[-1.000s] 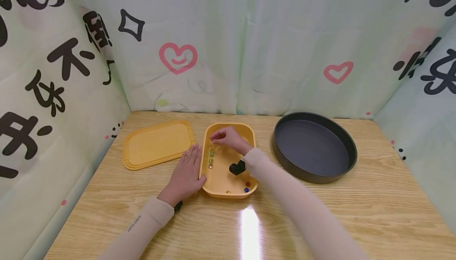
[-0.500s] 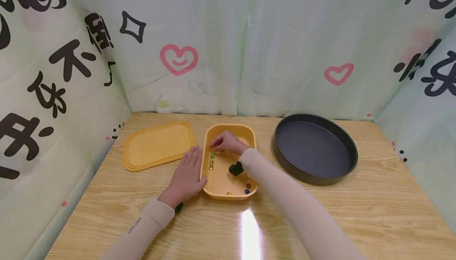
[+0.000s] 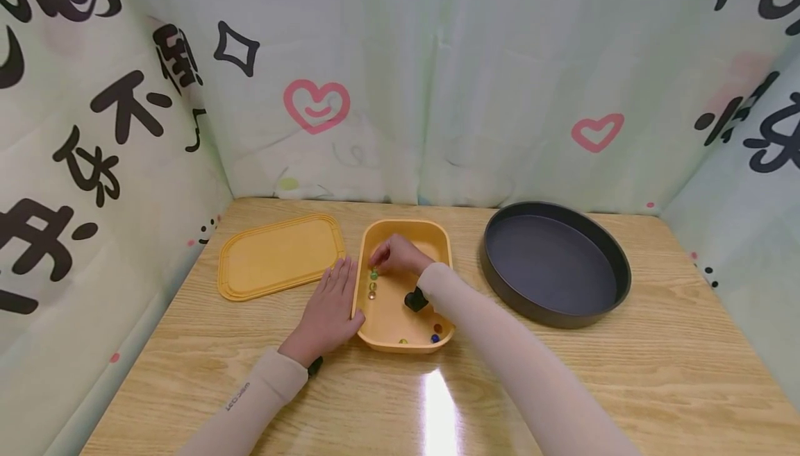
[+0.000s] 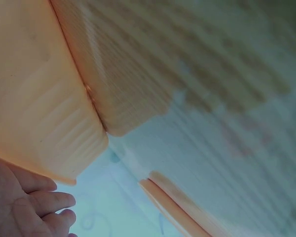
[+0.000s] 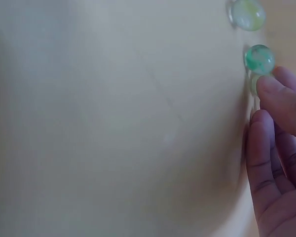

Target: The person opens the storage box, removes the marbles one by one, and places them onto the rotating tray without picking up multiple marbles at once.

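Observation:
A yellow plastic container (image 3: 396, 318) holds several glass marbles. Inside it, my right hand (image 3: 400, 255) reaches along the left wall, thumb and index finger pinching a pale green marble (image 5: 255, 85), mostly hidden behind the thumb. Right beside that sits a green swirled marble (image 5: 259, 59), then a yellowish one (image 5: 249, 14), in a line along the wall. Near the front end lie a blue marble (image 3: 435, 339), a reddish-brown one (image 3: 437, 329) and a yellow one (image 3: 403, 341). My left hand (image 3: 328, 314) lies with straight fingers against the container's left side.
The container's yellow lid (image 3: 281, 256) lies flat at the back left of the wooden table (image 3: 675, 359). To the right stands a large round dark pan (image 3: 556, 262). Printed curtains (image 3: 512, 60) close off the back and both sides.
My right hand has come slightly nearer along the container's left wall, from beyond the line of marbles to the farthest marble, which its fingers now cover. The left hand stays put.

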Demonstrator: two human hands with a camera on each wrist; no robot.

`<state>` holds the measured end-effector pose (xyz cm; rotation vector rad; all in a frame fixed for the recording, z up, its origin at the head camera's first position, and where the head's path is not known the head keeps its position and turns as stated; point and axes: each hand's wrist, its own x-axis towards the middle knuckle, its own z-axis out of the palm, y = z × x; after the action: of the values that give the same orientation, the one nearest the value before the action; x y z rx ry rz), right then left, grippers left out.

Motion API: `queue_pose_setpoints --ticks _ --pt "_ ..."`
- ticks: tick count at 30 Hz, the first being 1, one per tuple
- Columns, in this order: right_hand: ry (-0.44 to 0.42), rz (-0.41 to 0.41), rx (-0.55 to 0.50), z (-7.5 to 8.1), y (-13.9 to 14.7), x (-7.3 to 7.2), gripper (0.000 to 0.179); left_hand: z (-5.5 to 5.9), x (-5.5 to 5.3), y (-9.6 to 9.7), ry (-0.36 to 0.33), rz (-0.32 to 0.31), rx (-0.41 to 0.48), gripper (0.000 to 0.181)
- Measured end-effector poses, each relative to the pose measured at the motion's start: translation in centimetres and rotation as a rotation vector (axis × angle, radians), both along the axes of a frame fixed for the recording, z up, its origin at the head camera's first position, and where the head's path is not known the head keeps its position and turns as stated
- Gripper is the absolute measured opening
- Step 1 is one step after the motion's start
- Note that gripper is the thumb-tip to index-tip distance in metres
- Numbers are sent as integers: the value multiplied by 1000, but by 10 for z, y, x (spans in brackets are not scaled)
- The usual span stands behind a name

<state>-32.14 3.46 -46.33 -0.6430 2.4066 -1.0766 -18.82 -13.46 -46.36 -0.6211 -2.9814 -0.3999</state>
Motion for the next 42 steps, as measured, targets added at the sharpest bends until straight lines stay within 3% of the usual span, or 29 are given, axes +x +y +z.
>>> queue_pose_setpoints --ticks 19,26,42 --pt "51 -24 53 0 -2 1 13 1 1 1 5 2 6 75" --pt "23 -86 -8 2 0 -1 12 1 1 0 -9 1 14 75" --pt "108 -161 -89 15 5 1 16 -1 1 1 5 6 -3 74"
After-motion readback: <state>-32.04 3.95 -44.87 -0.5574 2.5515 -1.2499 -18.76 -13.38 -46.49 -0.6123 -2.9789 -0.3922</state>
